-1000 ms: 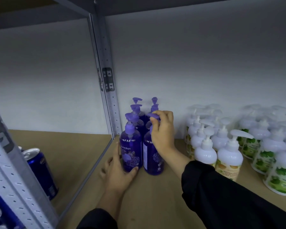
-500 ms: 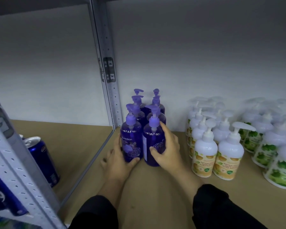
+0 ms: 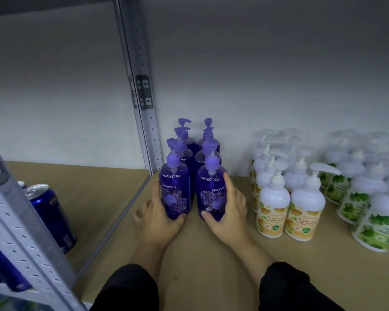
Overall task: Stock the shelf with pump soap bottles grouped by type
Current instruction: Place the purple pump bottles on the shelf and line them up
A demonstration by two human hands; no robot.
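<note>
Several purple pump soap bottles stand in two rows on the brown shelf board (image 3: 189, 250), close to the grey upright. My left hand (image 3: 158, 215) wraps the base of the front left purple bottle (image 3: 175, 189). Around the front right purple bottle (image 3: 211, 191) curls my right hand (image 3: 230, 209), thumb in front and fingers along its right side. Both bottles stand upright, labels facing me. To the right stand white pump bottles with orange labels (image 3: 272, 203), then white bottles with green labels (image 3: 368, 205).
A perforated grey upright (image 3: 144, 104) divides the shelf bays just left of the purple bottles. Blue drink cans (image 3: 51, 209) stand in the left bay behind a slanted metal post (image 3: 20, 232). A white back wall closes the shelf. Bare board lies between the purple and orange groups.
My right hand dropped from the front right bottle's pump head to its body. Both front bottles now show their labels more squarely. The view has moved closer.
</note>
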